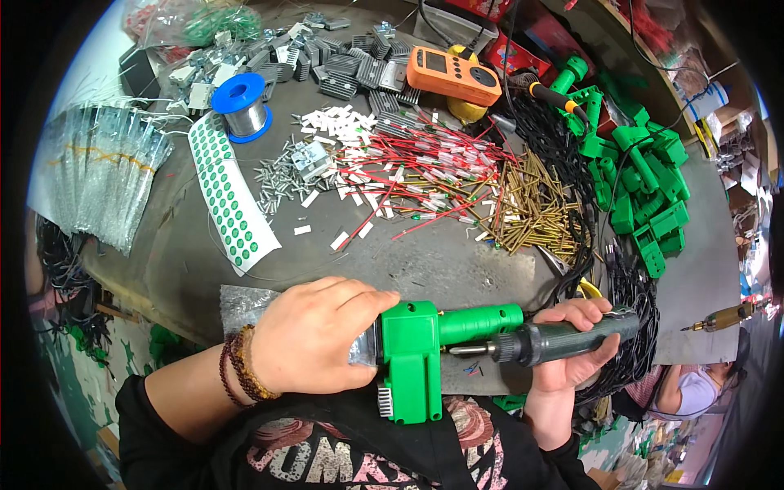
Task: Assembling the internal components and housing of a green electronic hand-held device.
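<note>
My left hand [310,341] is closed around a green plastic tool housing [412,355] with a round handle, which points to the right. Clear plastic film [245,305] shows on the far side of that hand. In my right hand [559,374] lies a dark electric screwdriver [555,341], gripped between fingers and thumb. Its bit points left at the side of the housing, just below the handle; I cannot tell whether the tip touches it.
Across the grey table [188,282] lie long brass-coloured screws [535,204], red wires [425,151], small screws [282,180], a sticker sheet [220,196], a solder spool [245,114], heat sinks [351,73], an orange meter [453,75] and green housings [645,180]. Black cables [633,302] hang at right.
</note>
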`<state>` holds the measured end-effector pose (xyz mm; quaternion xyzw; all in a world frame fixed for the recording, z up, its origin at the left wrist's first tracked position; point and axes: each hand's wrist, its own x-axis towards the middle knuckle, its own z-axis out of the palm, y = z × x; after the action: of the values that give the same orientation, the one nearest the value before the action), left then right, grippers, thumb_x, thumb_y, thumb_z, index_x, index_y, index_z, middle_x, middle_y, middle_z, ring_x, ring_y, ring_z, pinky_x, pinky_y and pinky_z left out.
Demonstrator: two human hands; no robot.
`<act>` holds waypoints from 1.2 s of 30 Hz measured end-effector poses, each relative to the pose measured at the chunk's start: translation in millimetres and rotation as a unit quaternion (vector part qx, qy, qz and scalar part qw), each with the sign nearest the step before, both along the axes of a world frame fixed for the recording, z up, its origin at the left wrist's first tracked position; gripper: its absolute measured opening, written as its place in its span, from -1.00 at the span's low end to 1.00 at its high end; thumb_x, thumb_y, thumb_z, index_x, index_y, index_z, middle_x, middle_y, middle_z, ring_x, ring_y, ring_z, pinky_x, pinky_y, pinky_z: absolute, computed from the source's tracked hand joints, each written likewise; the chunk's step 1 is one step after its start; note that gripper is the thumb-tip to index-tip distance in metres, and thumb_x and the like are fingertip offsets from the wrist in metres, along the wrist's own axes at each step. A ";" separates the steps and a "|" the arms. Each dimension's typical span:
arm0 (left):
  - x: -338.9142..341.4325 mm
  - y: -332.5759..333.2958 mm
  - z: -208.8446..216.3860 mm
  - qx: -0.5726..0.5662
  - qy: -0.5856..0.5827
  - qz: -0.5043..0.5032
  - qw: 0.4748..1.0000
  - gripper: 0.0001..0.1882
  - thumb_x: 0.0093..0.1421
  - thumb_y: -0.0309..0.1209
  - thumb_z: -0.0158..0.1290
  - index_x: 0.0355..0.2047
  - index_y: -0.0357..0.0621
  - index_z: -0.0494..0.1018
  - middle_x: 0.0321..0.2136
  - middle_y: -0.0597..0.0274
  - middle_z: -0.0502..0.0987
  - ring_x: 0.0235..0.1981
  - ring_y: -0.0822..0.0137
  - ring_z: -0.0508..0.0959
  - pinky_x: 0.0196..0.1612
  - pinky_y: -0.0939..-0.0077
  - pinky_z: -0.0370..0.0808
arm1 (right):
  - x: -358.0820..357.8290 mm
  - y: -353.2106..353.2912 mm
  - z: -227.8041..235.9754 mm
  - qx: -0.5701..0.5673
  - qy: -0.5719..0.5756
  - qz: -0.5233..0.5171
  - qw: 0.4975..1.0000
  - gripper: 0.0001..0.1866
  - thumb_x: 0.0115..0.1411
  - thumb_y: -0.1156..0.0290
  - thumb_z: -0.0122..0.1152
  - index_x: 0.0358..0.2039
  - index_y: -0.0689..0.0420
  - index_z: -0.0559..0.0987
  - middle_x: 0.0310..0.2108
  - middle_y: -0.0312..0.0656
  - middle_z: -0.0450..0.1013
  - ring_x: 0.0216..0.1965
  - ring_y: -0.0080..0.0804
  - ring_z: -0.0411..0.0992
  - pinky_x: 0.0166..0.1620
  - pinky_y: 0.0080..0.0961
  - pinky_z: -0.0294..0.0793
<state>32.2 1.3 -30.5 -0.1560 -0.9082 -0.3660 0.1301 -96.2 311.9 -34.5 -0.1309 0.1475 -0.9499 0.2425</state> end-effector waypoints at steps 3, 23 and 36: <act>0.0 1.1 1.0 0.001 0.003 0.001 1.000 -0.24 -0.24 -0.27 0.33 0.05 -0.27 0.48 -0.20 0.01 0.58 -0.19 0.01 0.61 -0.11 0.22 0.56 | -0.3 8.2 -2.2 0.011 -0.023 -0.021 0.999 -0.53 0.13 0.27 0.45 0.05 -0.14 0.52 -0.20 -0.44 0.44 -0.17 -0.59 0.39 0.20 -0.28 0.22; -0.6 2.1 1.3 -0.006 0.001 0.004 1.000 -0.25 -0.25 -0.27 0.32 0.04 -0.25 0.48 -0.21 0.02 0.59 -0.20 0.01 0.61 -0.12 0.21 0.56 | 1.0 -2.2 -1.1 0.005 -0.014 -0.011 1.000 -0.62 0.11 0.38 0.46 -0.10 -0.08 0.48 -0.22 -0.46 0.38 -0.18 -0.58 0.37 0.21 -0.25 0.21; -0.6 0.6 -0.4 0.034 -0.037 -0.002 0.999 -0.24 -0.27 -0.29 0.34 0.04 -0.25 0.49 -0.16 -0.01 0.58 -0.17 -0.01 0.61 -0.11 0.19 0.57 | 7.1 -15.3 -7.0 -0.012 -0.018 -0.013 1.000 -0.65 0.07 0.31 0.50 -0.23 -0.10 0.46 -0.27 -0.47 0.35 -0.23 -0.61 0.36 0.19 -0.31 0.27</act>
<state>31.5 1.9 -30.9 -0.1401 -0.8990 -0.4024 0.1011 -89.1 296.6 -41.5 -0.1150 0.1338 -0.9567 0.2316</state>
